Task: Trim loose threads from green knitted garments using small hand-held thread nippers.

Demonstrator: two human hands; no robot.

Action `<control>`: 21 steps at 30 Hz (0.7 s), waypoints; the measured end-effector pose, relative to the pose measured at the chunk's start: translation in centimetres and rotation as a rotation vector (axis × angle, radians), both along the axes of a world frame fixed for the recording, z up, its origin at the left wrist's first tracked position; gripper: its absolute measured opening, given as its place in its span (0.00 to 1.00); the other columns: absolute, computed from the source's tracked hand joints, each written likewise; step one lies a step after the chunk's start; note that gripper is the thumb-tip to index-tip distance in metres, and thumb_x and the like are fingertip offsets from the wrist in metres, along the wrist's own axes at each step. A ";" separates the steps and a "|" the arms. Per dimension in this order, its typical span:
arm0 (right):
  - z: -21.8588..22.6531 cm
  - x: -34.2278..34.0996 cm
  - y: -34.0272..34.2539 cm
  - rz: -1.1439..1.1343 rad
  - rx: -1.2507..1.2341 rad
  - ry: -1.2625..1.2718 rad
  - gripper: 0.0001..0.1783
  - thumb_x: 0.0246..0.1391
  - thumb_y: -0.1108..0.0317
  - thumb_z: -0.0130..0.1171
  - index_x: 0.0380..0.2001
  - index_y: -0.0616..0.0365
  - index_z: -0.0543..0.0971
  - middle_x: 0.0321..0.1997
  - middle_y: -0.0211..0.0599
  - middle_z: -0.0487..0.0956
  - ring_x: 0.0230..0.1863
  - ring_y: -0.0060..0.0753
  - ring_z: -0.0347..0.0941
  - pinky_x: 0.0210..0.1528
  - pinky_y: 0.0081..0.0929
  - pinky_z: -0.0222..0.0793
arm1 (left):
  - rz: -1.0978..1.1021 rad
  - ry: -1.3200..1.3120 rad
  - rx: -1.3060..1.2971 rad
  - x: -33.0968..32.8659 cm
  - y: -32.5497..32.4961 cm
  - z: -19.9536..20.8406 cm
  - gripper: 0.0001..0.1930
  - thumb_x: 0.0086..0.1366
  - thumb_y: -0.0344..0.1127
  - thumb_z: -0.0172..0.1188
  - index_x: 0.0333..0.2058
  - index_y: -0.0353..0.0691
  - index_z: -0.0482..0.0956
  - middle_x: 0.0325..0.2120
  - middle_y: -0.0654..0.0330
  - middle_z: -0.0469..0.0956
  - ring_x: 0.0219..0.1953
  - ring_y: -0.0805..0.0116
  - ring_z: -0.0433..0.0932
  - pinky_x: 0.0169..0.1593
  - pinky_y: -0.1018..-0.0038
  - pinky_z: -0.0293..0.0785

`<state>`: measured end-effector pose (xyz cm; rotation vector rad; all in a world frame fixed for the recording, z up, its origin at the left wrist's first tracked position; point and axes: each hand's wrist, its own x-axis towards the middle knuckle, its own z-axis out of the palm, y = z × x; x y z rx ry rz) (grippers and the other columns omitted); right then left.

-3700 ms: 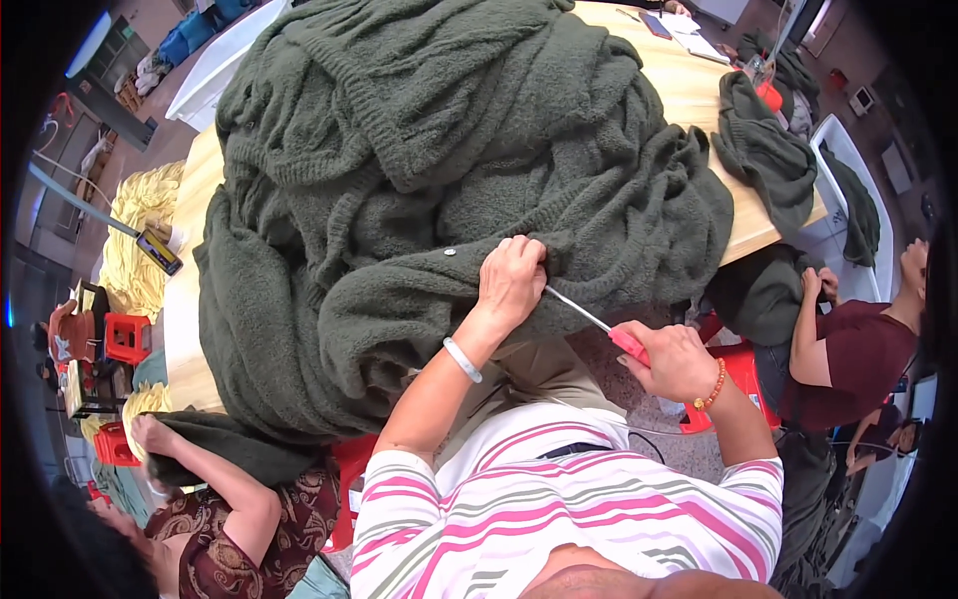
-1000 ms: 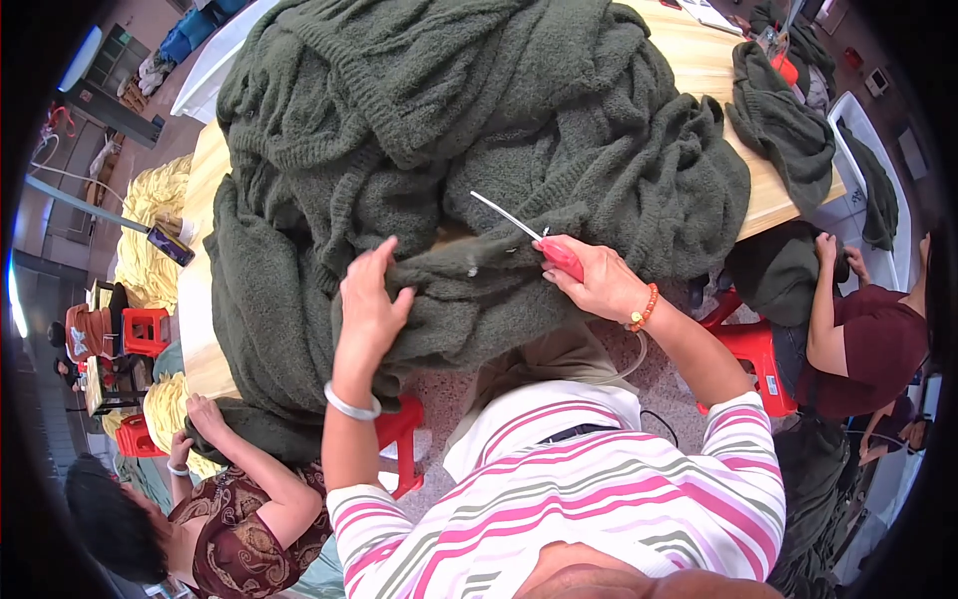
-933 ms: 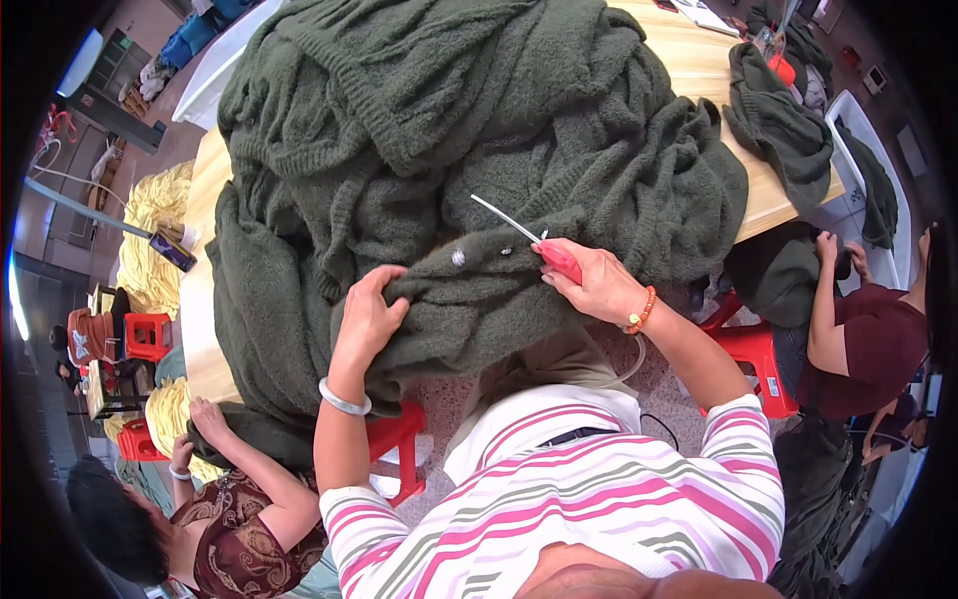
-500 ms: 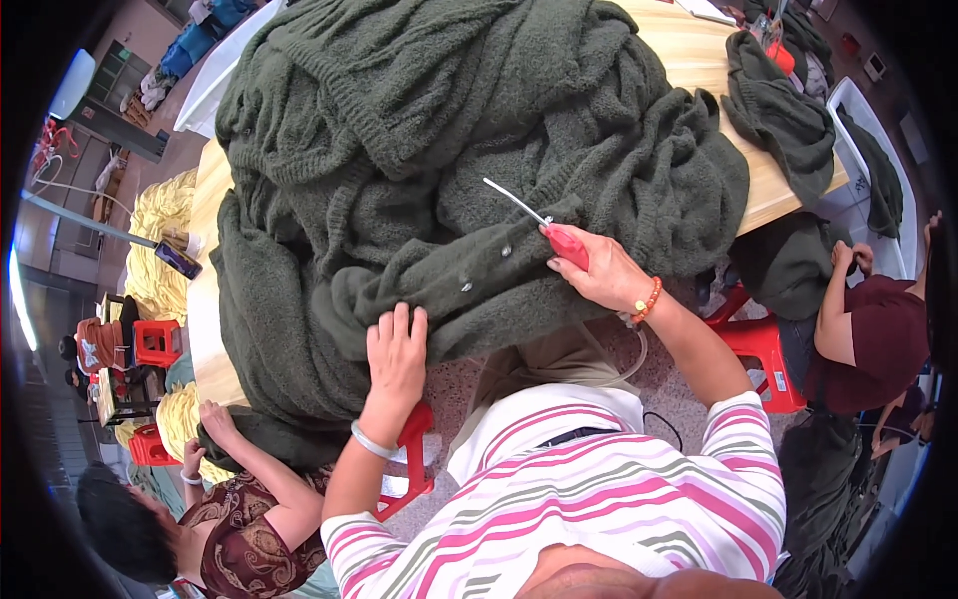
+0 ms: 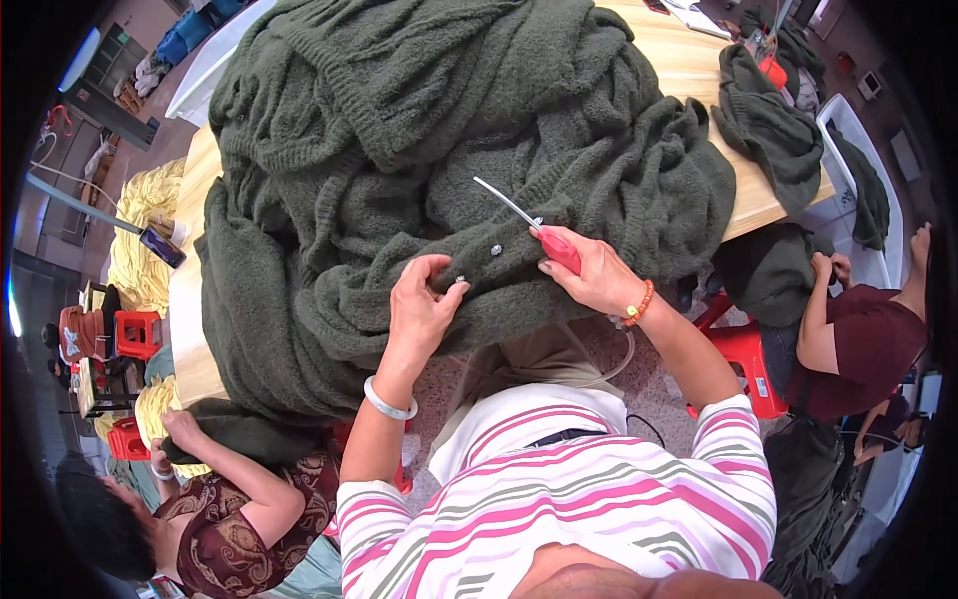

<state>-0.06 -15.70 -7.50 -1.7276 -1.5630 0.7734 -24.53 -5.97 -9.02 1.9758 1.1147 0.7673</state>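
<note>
- Tool (image 5: 555, 250): pink-red handle, thin metal rod. Long axis runs between 10–11 and 4–5 o'clock; rod tip points between 10 and 11.
- Location: over the 4 o'clock side of the dark green knit pile (image 5: 419, 110), on the light wood table (image 5: 753, 195).
- Right hand (image 5: 602, 282): fingers closed round the handle.
- Left hand (image 5: 421, 299): thumb and forefinger curved, gap showing between them; thumb tip at the lowest of three shiny buttons (image 5: 496, 250). Can't tell if the hidden fingers grip fabric.
- Button row: slants 8 to 2 o'clock across the knit garment (image 5: 509, 292); top one sits by the rod's base.
- Clear tube (image 5: 631, 347): curves below right wrist, 6 o'clock of it.
- Vs 0.5 s ago: left hand moved toward 1 o'clock, off the garment's near edge, up to the lowest button. Tool angle and right-hand grip about the same.
</note>
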 end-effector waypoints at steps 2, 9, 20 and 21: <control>0.5 0.0 -0.8 0.009 0.020 -0.011 0.25 0.55 0.69 0.60 0.56 0.59 0.70 0.46 0.50 0.79 0.48 0.50 0.77 0.51 0.32 0.70 | -0.021 -0.001 -0.079 -0.5 0.3 -0.5 0.17 0.52 0.26 0.70 0.41 0.33 0.76 0.32 0.65 0.74 0.23 0.84 0.69 0.28 0.84 0.68; 4.6 -0.5 -4.5 0.141 -0.010 -0.105 0.27 0.53 0.69 0.60 0.57 0.56 0.69 0.39 0.49 0.80 0.39 0.54 0.78 0.41 0.35 0.73 | -0.114 0.004 -0.058 -1.2 0.3 -0.1 0.13 0.51 0.24 0.68 0.36 0.31 0.77 0.28 0.66 0.72 0.26 0.81 0.69 0.30 0.83 0.68; 6.7 -2.0 -7.5 0.301 -0.237 -0.420 0.27 0.53 0.65 0.55 0.58 0.51 0.68 0.27 0.50 0.80 0.33 0.54 0.78 0.36 0.48 0.71 | -0.193 -0.112 0.029 -1.0 0.2 -1.0 0.07 0.51 0.20 0.63 0.31 0.29 0.77 0.28 0.63 0.73 0.26 0.79 0.70 0.30 0.82 0.67; 7.0 -2.2 -7.4 0.301 -0.257 -0.434 0.27 0.53 0.65 0.55 0.58 0.51 0.68 0.26 0.50 0.80 0.32 0.54 0.78 0.36 0.49 0.71 | -0.193 -0.114 0.093 -1.0 0.2 -1.2 0.07 0.51 0.19 0.63 0.31 0.29 0.77 0.27 0.63 0.73 0.26 0.79 0.70 0.29 0.82 0.67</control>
